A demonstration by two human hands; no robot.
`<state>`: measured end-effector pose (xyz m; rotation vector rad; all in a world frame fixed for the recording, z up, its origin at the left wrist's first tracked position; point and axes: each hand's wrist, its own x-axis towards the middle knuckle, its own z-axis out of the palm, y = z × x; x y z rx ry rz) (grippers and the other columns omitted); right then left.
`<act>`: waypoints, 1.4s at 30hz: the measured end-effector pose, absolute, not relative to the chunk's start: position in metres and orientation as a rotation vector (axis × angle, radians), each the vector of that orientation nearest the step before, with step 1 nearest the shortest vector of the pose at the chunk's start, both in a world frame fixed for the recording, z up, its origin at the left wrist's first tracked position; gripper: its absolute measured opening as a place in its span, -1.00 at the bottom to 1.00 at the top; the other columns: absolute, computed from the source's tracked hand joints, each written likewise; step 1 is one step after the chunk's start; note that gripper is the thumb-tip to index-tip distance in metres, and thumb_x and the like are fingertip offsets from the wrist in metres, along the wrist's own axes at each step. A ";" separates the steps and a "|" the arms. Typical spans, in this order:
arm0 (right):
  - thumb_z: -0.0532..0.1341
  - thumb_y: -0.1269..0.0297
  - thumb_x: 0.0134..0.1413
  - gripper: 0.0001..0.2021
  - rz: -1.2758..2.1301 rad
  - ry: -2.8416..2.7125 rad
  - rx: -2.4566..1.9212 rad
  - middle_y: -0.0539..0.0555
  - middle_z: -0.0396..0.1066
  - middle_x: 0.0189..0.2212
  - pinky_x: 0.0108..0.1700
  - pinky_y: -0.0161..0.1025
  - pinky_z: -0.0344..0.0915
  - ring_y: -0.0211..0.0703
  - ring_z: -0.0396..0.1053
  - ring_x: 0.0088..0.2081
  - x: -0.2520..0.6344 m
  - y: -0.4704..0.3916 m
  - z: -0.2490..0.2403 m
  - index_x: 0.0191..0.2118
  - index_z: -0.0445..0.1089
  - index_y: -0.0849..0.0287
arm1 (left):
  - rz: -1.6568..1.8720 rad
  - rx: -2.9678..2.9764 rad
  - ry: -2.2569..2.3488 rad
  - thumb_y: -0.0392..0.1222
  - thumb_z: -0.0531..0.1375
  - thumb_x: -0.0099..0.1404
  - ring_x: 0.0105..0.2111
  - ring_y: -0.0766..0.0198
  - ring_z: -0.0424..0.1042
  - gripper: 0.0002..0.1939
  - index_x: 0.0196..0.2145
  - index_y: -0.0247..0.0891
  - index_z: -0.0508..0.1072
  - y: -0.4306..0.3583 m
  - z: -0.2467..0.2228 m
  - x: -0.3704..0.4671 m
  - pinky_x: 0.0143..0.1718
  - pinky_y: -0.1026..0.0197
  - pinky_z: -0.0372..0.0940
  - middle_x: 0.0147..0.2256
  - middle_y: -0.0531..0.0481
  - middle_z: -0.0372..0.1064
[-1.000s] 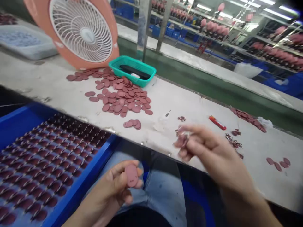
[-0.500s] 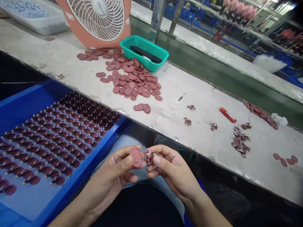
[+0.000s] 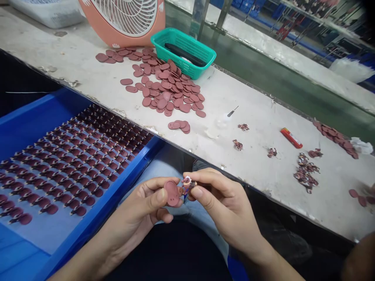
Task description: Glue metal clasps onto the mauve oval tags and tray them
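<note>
My left hand (image 3: 149, 203) pinches a flat, reddish-brown oval disc (image 3: 172, 193) with small holes near its lower edge. Between the thumb and fingers of my right hand (image 3: 222, 203) is a small painted figurine (image 3: 187, 185), brown with white on top and a bit of blue. Figurine and disc meet edge to edge over my lap; whether they are joined I cannot tell. Many similar discs (image 3: 164, 95) lie heaped on the bench, with a short overlapping row (image 3: 179, 125) near its front edge. More figurines (image 3: 306, 171) lie in a cluster to the right, a few apart.
A blue tray (image 3: 99, 203) at the left holds rows of figurines on discs. On the bench (image 3: 254, 105) are an orange fan (image 3: 129, 39), a green basket (image 3: 202, 70), a thin pointed tool (image 3: 233, 111) and a red packet (image 3: 291, 138). A blurred shape (image 3: 361, 257) enters at lower right.
The figurine in my right hand has turned and moved up against the disc's right edge. The view has tilted downward slightly. A blurred shape has appeared at the right edge, by the loose discs.
</note>
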<state>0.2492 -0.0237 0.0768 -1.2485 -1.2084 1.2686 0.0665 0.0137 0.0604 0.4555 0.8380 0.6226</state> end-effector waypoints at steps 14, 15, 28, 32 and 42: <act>0.35 0.34 0.17 -0.83 1.140 -1.413 -1.292 -0.08 0.61 -0.32 -0.27 -0.29 0.46 -0.27 0.50 -0.35 0.250 -0.020 0.088 -0.13 0.56 -0.04 | 0.587 0.439 0.805 0.04 0.49 0.03 -0.46 0.39 0.40 -0.68 -0.32 -0.21 0.67 0.015 0.057 0.066 -0.51 0.48 0.39 -0.45 0.03 0.50; 0.35 0.33 0.16 -0.83 1.122 -1.428 -1.300 -0.08 0.61 -0.32 -0.28 -0.28 0.46 -0.26 0.50 -0.36 0.250 -0.020 0.089 -0.13 0.56 -0.04 | 0.586 0.434 0.804 0.04 0.49 0.03 -0.47 0.39 0.40 -0.67 -0.31 -0.22 0.67 0.015 0.057 0.066 -0.51 0.48 0.39 -0.45 0.03 0.49; 0.33 0.35 0.18 -0.90 1.070 -1.547 -1.320 -0.08 0.60 -0.37 -0.33 -0.33 0.44 -0.29 0.51 -0.40 0.250 -0.017 0.092 -0.19 0.56 0.03 | 0.581 0.350 0.831 0.03 0.51 -0.01 -0.49 0.44 0.40 -0.66 -0.31 -0.21 0.68 0.013 0.053 0.063 -0.55 0.52 0.37 -0.45 0.06 0.49; 0.32 0.36 0.19 -0.91 1.087 -1.561 -1.307 -0.08 0.60 -0.37 -0.33 -0.35 0.42 -0.31 0.50 -0.40 0.251 -0.015 0.092 -0.20 0.55 0.04 | 0.565 0.349 0.857 0.04 0.52 -0.03 -0.49 0.42 0.40 -0.62 -0.30 -0.23 0.68 0.014 0.054 0.063 -0.55 0.51 0.38 -0.46 0.06 0.48; 0.32 0.48 0.14 -0.88 0.987 -1.624 -1.297 -0.07 0.60 -0.39 -0.33 -0.44 0.41 -0.38 0.49 -0.43 0.248 -0.011 0.093 -0.21 0.55 0.18 | 0.576 0.352 0.882 0.04 0.54 -0.09 -0.49 0.42 0.39 -0.60 -0.33 -0.25 0.67 0.016 0.052 0.061 -0.58 0.50 0.37 -0.49 0.06 0.45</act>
